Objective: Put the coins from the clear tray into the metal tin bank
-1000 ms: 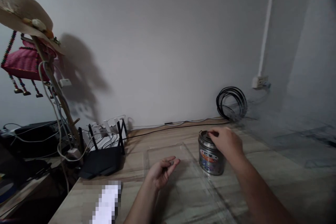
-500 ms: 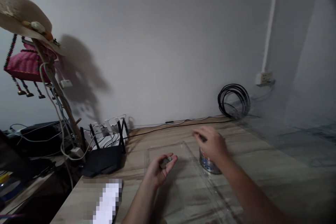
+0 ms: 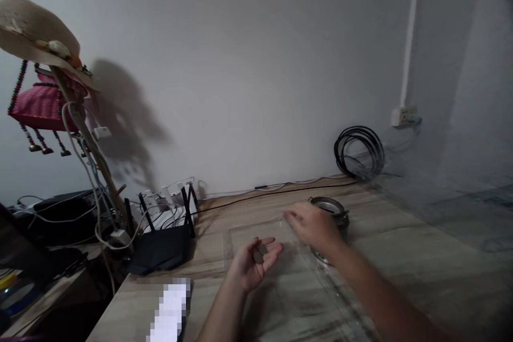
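Observation:
My left hand [image 3: 256, 264] is turned palm up and cupped, with a few grey coins [image 3: 259, 254] resting in it. Just right of it, above the table, is my right hand [image 3: 315, 224], its fingers pointing left towards the coins. Those fingertips are smeared by motion, and I cannot make out anything between them. Partly hidden behind my right hand stands a round jar [image 3: 328, 204] with a metal rim and a wire clasp on its right side. What lies inside the jar cannot be seen.
A clear plastic sheet or tray [image 3: 236, 230] lies on the wooden table [image 3: 216, 288]. To the left are a black router [image 3: 160, 248], a pixelated bright rectangle [image 3: 170, 310] and a stand with a hat [image 3: 40, 26]. Coiled black cable [image 3: 358, 150] leans against the wall.
My right hand has moved left, off the jar's top towards my left hand, leaving the rim in view. My left hand still holds the coins, slightly further right in the picture.

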{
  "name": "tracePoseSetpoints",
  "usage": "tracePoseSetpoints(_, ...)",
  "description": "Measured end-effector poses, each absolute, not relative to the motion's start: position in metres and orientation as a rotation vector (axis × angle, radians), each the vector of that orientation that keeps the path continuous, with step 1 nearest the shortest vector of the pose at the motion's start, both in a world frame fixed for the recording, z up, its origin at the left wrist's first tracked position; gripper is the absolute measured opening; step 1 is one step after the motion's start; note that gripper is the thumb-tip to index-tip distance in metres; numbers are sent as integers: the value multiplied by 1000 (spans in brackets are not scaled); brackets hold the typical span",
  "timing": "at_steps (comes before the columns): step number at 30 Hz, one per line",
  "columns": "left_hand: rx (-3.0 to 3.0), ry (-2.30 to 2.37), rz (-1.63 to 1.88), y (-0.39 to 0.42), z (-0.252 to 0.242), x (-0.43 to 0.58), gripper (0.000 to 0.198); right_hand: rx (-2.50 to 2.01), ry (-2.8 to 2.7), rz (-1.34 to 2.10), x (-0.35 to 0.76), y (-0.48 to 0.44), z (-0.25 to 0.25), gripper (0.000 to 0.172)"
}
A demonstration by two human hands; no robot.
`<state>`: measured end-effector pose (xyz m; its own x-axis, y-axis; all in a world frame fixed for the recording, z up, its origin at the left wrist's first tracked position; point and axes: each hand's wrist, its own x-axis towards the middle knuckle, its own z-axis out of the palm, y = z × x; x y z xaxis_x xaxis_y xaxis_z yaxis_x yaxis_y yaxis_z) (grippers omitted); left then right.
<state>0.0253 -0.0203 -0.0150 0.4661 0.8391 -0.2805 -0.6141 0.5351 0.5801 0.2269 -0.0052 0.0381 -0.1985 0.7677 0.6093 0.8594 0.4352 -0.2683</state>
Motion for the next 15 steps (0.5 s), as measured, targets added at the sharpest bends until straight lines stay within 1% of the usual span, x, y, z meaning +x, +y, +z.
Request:
tracePoseSetpoints(2,389,616,989,-19,-15,25,42,-1528,-1719,-326,258,2,46,28)
tracePoseSetpoints(3,376,628,1007,-18,-15,24,44,-1626,-1640,-351,272,6,47,26)
tracePoseSetpoints(5,379,630,1001,-18,-15,24,46,-1786,-1577,-324,295,14,45,24)
tracePoseSetpoints(8,419,586,947,-20,-14,23,48,-1860,-1610,-272,309,19,40,22)
tracePoseSetpoints(11,441,524,906,-23,-11,22,57,-1769,-1618,-386,299,15,44,21)
tracePoseSetpoints(13,444,488,888,-25,-10,22,61,-1604,-1622,-470,278,7,47,24)
tracePoseSetpoints(15,455,451,871,-25,-9,22,62,-1391,-1748,-400,249,-3,46,26)
